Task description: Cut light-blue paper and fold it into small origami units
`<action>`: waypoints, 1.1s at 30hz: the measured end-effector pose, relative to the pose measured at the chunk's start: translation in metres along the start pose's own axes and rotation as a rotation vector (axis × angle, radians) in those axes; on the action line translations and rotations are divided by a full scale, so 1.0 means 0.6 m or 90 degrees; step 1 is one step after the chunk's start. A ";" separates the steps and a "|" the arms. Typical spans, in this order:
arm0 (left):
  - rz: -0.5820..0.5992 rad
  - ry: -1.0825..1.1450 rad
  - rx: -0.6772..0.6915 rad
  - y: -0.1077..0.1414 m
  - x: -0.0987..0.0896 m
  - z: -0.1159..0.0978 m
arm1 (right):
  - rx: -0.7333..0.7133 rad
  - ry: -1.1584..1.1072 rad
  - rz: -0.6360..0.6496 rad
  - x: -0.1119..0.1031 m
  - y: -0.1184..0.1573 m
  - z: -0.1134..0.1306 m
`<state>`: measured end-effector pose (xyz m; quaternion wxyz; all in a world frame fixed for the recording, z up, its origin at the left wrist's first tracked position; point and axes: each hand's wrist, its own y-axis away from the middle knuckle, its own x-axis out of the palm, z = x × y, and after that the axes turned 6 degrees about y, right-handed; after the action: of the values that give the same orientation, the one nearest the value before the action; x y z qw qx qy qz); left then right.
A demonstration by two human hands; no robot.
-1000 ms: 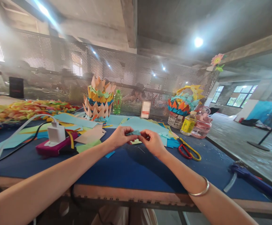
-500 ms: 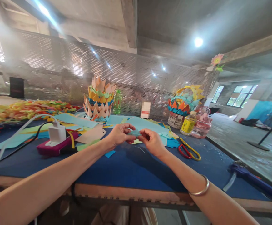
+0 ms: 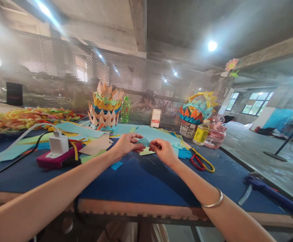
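Note:
Between my hands, above the blue tabletop (image 3: 136,188), is a small folded piece of light blue paper (image 3: 144,141). My left hand (image 3: 128,146) pinches its left side between thumb and fingers. On the right, the fingertips of my right hand (image 3: 162,150) are pressed together at the paper's lower right corner. Behind my hands lie light blue paper sheets (image 3: 158,132) and other coloured offcuts. A small blue scrap (image 3: 116,165) rests on the table below my left wrist.
Scissors (image 3: 202,161) with red and yellow handles lie right of my hands. A glue gun (image 3: 262,185) is near the right edge. A purple power strip (image 3: 52,159) holds a white charger. Folded-paper baskets (image 3: 104,112), bottles (image 3: 202,132) and a petal pile (image 3: 27,119) stand farther back.
The light blue paper has tilted up between my fingers, and more of its face shows. My hands stay in nearly the same place. The view has shifted slightly.

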<state>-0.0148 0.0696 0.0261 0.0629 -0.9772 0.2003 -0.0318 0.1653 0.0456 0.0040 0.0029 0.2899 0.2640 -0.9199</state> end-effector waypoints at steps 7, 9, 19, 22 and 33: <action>-0.005 0.015 -0.009 0.004 0.004 -0.006 | 0.002 0.027 -0.010 -0.013 -0.012 -0.002; -0.005 -0.003 -0.006 0.004 0.003 -0.004 | 0.022 0.046 -0.059 -0.028 -0.020 -0.014; 0.021 -0.129 0.019 -0.001 0.000 0.006 | 0.238 0.300 -0.245 -0.164 -0.038 -0.120; 0.031 -0.136 0.020 -0.002 -0.001 0.009 | 0.286 0.350 -0.239 -0.174 -0.034 -0.142; 0.052 -0.182 0.029 0.004 0.005 0.004 | 0.353 0.472 -0.191 -0.175 -0.027 -0.178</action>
<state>-0.0130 0.0667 0.0234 0.1141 -0.9611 0.2284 0.1055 0.3072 0.0958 -0.0060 -0.3009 0.5468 0.0312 -0.7807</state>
